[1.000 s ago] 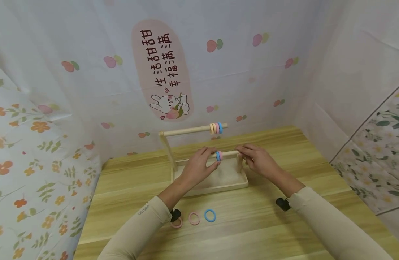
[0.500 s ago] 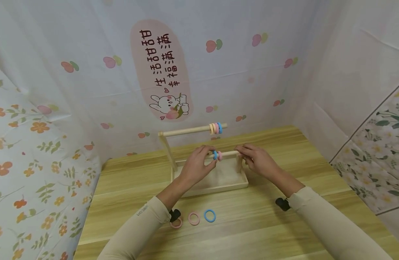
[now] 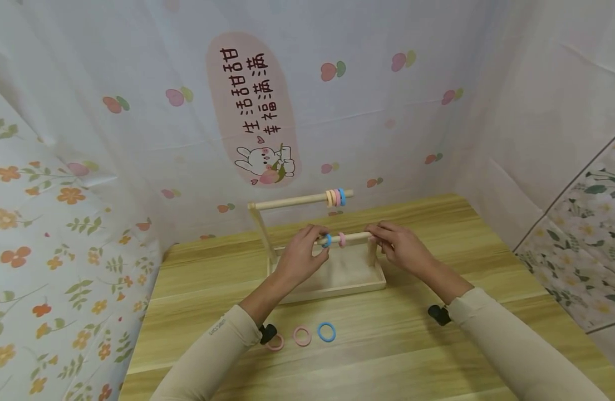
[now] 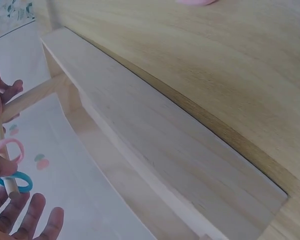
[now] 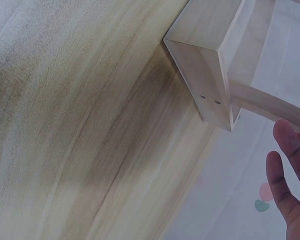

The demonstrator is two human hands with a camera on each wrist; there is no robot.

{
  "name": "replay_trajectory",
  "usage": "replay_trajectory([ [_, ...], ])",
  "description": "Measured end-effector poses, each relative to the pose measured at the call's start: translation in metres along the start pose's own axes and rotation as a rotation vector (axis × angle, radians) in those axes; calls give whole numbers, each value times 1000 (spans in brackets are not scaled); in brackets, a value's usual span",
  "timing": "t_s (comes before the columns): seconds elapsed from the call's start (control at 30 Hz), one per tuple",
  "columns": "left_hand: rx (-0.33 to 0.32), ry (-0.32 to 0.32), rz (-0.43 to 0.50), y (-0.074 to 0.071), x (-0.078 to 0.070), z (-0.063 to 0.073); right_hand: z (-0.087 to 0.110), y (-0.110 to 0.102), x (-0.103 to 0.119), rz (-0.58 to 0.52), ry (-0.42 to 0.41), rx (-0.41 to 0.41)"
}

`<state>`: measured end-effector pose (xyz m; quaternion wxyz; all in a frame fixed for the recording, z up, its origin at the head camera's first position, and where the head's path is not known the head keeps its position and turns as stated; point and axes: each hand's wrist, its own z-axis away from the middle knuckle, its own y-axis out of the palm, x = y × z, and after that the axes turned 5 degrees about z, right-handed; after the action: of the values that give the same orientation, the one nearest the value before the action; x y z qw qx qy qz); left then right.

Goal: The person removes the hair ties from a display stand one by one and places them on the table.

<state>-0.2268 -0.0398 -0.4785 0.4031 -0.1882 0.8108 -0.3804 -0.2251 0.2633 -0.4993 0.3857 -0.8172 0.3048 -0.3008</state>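
Blue ring [image 3: 328, 240]: shifted toward 9 o'clock along the lower dowel [image 3: 357, 237] since a second ago, now apart from the pink ring [image 3: 342, 240] at its 3 o'clock. Left hand [image 3: 298, 255]: thumb and fingers pinching the blue ring. Right hand [image 3: 401, 248], at 3 o'clock: fingers gripping the wooden rack [image 3: 262, 234] where dowel meets post [image 3: 372, 252]. Upper dowel [image 3: 289, 201], at 12 o'clock: yellow, pink and blue rings [image 3: 338, 197], bunched. Tabletop [image 3: 382, 345], 7 o'clock of the tray [image 3: 342, 291]: three loose rings [image 3: 294, 336], two pink, one blue.
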Motion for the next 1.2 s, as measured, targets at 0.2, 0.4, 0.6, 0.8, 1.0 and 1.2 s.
replay_trajectory([
  [0.2, 5, -24, 6, -5, 1, 6, 0, 0, 1, -2, 9, 8],
  [0.4, -11, -51, 27, -9, 2, 11, -1, 1, -1, -5, -3, 8],
  [0.6, -52, -45, 43, -11, 5, 14, -1, 2, -2, -3, -7, 15],
  [0.8, -69, -26, 86, -15, 6, 19, -1, 1, -1, -5, -16, 3],
  [1.0, -72, -12, 102, -19, 8, 26, 0, 1, -1, -5, -22, -5],
  [1.2, -63, -44, 116, -24, 11, 32, 0, 1, -1, -5, -36, -4],
])
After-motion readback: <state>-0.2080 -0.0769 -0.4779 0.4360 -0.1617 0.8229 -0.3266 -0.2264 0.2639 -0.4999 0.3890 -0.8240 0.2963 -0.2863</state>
